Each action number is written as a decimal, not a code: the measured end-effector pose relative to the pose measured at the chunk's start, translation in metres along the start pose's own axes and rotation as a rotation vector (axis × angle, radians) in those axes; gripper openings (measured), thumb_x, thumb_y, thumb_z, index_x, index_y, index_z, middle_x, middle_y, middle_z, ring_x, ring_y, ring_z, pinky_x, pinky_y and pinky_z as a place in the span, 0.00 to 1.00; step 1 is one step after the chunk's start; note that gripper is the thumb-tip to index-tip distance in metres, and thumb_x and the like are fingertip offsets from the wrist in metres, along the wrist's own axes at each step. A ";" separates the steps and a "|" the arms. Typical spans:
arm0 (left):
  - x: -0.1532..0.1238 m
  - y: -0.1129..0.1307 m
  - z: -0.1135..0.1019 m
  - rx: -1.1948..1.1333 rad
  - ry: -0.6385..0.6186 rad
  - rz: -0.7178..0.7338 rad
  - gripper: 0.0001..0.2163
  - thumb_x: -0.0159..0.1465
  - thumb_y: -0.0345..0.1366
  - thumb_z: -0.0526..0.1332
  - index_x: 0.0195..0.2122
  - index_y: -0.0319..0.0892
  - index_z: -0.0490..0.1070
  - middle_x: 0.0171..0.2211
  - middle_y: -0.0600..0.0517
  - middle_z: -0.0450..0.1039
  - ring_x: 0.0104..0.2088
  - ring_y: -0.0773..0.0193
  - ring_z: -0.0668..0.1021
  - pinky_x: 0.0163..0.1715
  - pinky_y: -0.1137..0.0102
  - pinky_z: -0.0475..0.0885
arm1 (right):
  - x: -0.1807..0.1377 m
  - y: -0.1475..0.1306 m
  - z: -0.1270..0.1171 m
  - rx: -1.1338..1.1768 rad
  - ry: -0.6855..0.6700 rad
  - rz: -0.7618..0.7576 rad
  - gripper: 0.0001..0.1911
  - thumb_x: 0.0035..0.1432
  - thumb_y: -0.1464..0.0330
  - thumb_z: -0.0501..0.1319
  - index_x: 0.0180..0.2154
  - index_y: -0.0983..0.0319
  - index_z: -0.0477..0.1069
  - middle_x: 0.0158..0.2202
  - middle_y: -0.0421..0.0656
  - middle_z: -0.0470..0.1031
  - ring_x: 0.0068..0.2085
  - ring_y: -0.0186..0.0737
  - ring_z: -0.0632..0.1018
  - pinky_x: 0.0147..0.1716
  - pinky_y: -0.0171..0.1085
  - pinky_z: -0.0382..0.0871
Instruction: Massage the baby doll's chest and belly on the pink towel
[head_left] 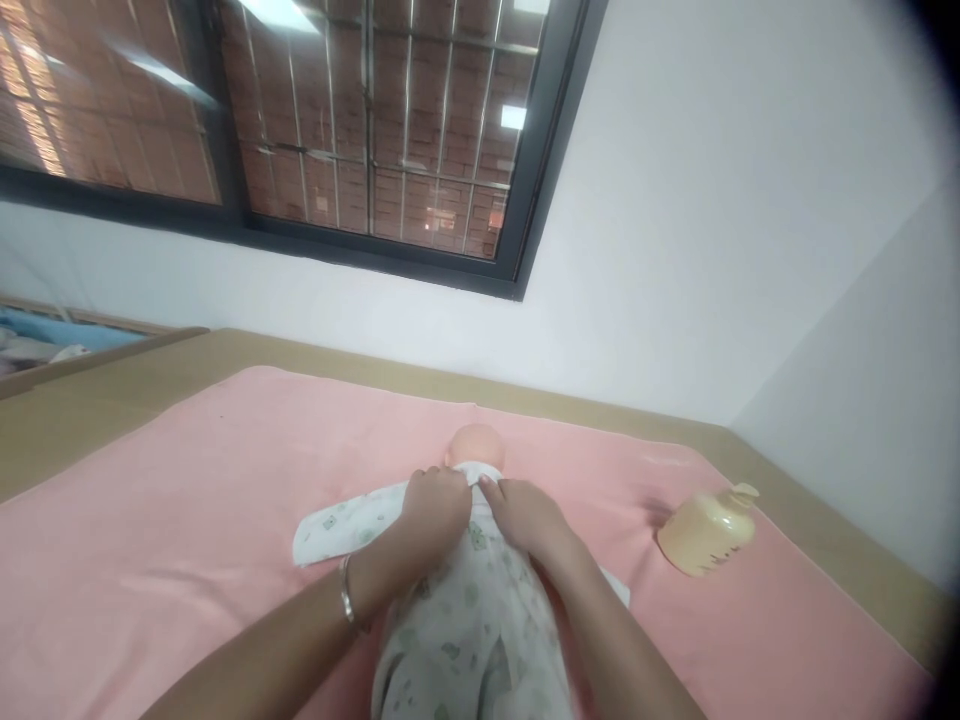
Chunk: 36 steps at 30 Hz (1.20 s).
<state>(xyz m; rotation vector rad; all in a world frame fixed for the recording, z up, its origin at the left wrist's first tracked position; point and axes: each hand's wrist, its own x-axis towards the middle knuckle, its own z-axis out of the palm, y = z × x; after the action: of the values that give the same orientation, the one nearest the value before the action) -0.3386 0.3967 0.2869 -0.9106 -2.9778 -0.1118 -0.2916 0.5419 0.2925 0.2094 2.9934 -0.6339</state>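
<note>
A baby doll lies on the pink cloth, its bald head pointing away from me. It is dressed in a white baby gown with a green print, and one sleeve stretches out flat to the left. My left hand is closed on the gown at the left of the neckline, a silver bangle on its wrist. Opposite it, my right hand pinches the right of the neckline, thumb up by the collar. The right sleeve is mostly hidden behind my forearm.
The pink cloth covers much of a wooden-edged table. A pale yellow pump bottle stands to the right. Behind are a white wall and a dark-framed, barred window. At far left is something blue.
</note>
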 end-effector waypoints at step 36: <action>0.019 -0.011 0.030 -0.251 0.163 -0.187 0.27 0.65 0.56 0.40 0.30 0.42 0.71 0.29 0.48 0.75 0.31 0.56 0.75 0.33 0.64 0.65 | 0.027 0.006 0.036 -0.010 0.214 0.161 0.35 0.64 0.48 0.36 0.42 0.65 0.72 0.39 0.54 0.74 0.41 0.48 0.74 0.39 0.40 0.63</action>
<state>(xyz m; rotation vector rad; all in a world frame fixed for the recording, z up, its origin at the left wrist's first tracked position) -0.3601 0.4006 0.2569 -0.6013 -2.9300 -0.5466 -0.3156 0.5359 0.2550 0.5446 3.1356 -0.6153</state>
